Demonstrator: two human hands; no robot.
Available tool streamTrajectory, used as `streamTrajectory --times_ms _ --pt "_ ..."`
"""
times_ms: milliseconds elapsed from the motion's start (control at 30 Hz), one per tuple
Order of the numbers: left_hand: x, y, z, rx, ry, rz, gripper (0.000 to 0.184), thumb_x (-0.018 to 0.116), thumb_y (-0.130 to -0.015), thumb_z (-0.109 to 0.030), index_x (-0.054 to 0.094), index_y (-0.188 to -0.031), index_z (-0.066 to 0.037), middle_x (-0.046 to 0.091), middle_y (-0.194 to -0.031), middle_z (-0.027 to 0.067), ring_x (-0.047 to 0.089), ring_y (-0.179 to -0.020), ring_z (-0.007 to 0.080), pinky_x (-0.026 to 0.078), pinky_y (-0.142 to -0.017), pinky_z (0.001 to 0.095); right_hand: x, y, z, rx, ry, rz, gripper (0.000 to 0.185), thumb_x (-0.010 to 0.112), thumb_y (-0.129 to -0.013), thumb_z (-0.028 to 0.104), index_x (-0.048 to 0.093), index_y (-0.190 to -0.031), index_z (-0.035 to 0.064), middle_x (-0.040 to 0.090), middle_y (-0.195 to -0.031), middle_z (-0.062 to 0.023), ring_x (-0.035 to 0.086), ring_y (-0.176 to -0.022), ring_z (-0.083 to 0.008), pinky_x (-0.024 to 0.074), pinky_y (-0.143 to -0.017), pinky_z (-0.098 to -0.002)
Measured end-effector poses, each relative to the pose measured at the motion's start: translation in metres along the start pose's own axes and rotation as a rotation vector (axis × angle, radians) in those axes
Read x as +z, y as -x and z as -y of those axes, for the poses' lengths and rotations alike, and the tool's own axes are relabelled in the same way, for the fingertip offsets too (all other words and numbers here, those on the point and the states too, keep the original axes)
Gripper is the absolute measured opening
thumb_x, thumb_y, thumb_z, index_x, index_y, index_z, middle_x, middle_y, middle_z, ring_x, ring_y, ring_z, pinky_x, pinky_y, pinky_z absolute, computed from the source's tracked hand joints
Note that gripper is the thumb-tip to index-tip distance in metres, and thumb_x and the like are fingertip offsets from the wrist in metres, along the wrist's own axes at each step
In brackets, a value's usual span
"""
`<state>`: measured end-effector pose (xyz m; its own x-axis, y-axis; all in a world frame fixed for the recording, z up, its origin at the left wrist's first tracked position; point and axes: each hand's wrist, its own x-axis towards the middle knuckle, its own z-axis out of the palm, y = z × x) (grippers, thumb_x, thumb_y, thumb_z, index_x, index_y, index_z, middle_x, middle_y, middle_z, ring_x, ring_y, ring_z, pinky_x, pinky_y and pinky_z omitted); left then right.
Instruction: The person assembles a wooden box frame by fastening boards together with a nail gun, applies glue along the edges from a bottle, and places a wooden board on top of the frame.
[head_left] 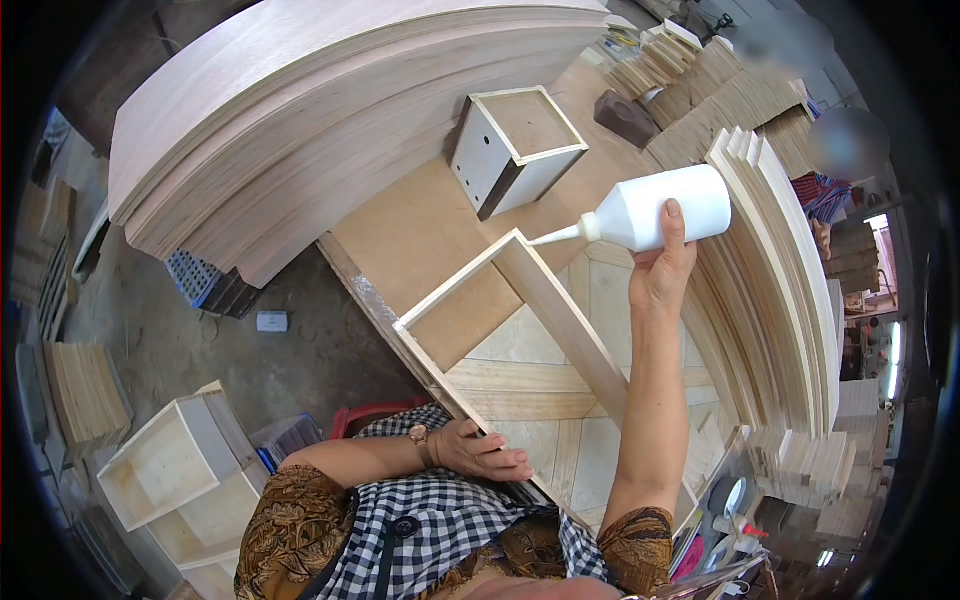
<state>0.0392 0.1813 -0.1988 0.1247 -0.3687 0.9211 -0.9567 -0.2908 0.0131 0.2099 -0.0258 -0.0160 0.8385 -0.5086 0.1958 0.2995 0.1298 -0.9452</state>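
Observation:
My right hand is wrapped around a white squeeze bottle, held on its side. Its narrow nozzle points left, with the tip at the far corner of a light wooden frame. The frame lies on the worktable, and my right forearm hides part of it. My left hand is curled over the frame's near side at the table edge, fingers together. Beyond the frame stands a small wooden box with dark edge strips and round holes in a white side.
Tall stacks of curved panels and pale boards flank the work area. A brown block lies at the back. Box-like wooden pieces stand lower left, near a blue crate. Another person is at the far right.

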Motion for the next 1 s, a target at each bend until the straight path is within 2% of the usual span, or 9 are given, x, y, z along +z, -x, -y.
streamTrajectory --times_ms 133,333,633,900,1000 --pt "-0.001 -0.003 0.000 -0.013 0.014 -0.019 0.047 0.062 -0.081 -0.037 0.045 -0.125 -0.034 0.039 -0.133 -0.0076 0.025 -0.131 0.0205 0.015 -0.110 0.0418 -0.004 0.006 0.007 0.008 -0.005 -0.006 0.059 0.070 -0.077 0.029 0.042 -0.123 0.0043 0.053 -0.111 -0.0060 0.055 -0.104 -0.0186 0.0494 -0.085 -0.0350" --pt "0.000 -0.006 0.001 -0.017 -0.004 -0.027 0.044 0.059 -0.082 -0.040 0.045 -0.124 -0.035 0.040 -0.133 -0.0073 0.024 -0.130 0.0202 0.016 -0.110 0.0404 -0.014 0.018 0.014 -0.008 0.007 -0.051 0.055 0.068 -0.079 0.024 0.042 -0.123 0.0039 0.053 -0.111 -0.0061 0.055 -0.104 -0.0190 0.0495 -0.086 -0.0360" --pt "-0.003 -0.005 0.000 -0.034 0.009 0.010 0.041 0.054 -0.084 -0.040 0.046 -0.124 -0.034 0.040 -0.134 -0.0062 0.024 -0.131 0.0208 0.012 -0.110 0.0442 -0.037 0.033 0.024 -0.017 -0.021 -0.085 0.055 0.071 -0.077 0.022 0.043 -0.121 0.0045 0.054 -0.110 -0.0053 0.055 -0.102 -0.0187 0.0493 -0.085 -0.0357" --pt "-0.004 -0.007 0.000 -0.038 0.028 0.011 0.041 0.056 -0.083 -0.041 0.047 -0.122 -0.031 0.037 -0.138 -0.0037 0.020 -0.134 0.0248 0.008 -0.111 0.0464 -0.063 0.048 0.034 -0.036 -0.005 -0.132 0.058 0.073 -0.075 0.025 0.044 -0.120 0.0030 0.054 -0.108 -0.0052 0.055 -0.102 -0.0185 0.0487 -0.086 -0.0348" --pt "-0.005 -0.005 0.000 -0.040 0.045 0.020 0.042 0.056 -0.083 -0.040 0.047 -0.123 -0.030 0.035 -0.140 -0.0026 0.018 -0.136 0.0270 0.007 -0.111 0.0472 -0.068 0.057 0.042 -0.043 -0.004 -0.156 0.056 0.073 -0.075 0.022 0.043 -0.118 0.0033 0.052 -0.105 -0.0063 0.054 -0.097 -0.0152 0.0513 -0.078 -0.0306"
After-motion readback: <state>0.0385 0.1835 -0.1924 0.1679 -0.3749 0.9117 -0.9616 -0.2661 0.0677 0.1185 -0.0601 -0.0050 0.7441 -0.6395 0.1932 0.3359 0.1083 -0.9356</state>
